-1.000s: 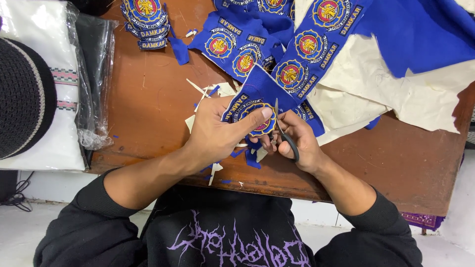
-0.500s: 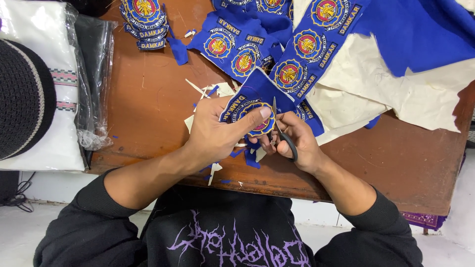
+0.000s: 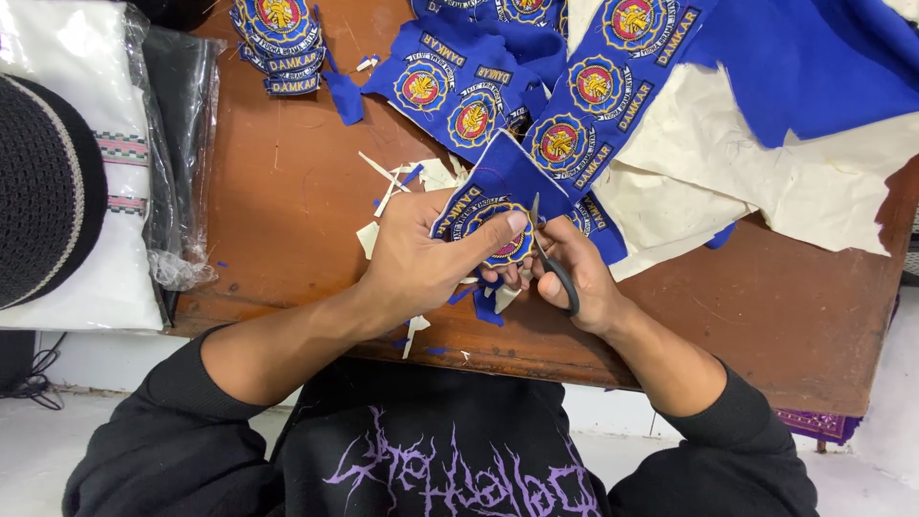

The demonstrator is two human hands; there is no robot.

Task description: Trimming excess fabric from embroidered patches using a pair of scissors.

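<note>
Head cam looks straight down on both hands at the front edge of a brown wooden table (image 3: 287,191). Left hand (image 3: 421,254) has its grip closed on a blue embroidered patch (image 3: 493,225), thumb pressed flat on the round yellow-and-red emblem, fingers curled underneath. Right hand (image 3: 584,278) has its grip wrapped around small black-handled scissors (image 3: 553,258), with the blades pointing up into the patch edge just beside the thumb. Little white and blue fabric scraps (image 3: 402,182) lie around and under the hands. Behind them sits a strip of uncut patches (image 3: 574,124), same round badge with a curved label under each, on blue cloth with cream backing (image 3: 766,182) spreading out to the right. A small stack of cut patches (image 3: 278,38) is at the far left of the table. On the left edge there's a clear plastic bag (image 3: 182,144) holding dark folded fabric, next to white cloth (image 3: 67,115) and a black knit cap (image 3: 38,191). Compared with half a second back, barely anything has moved; the patch looks turned a touch in the left hand, and the scissors are at about the same spot.
</note>
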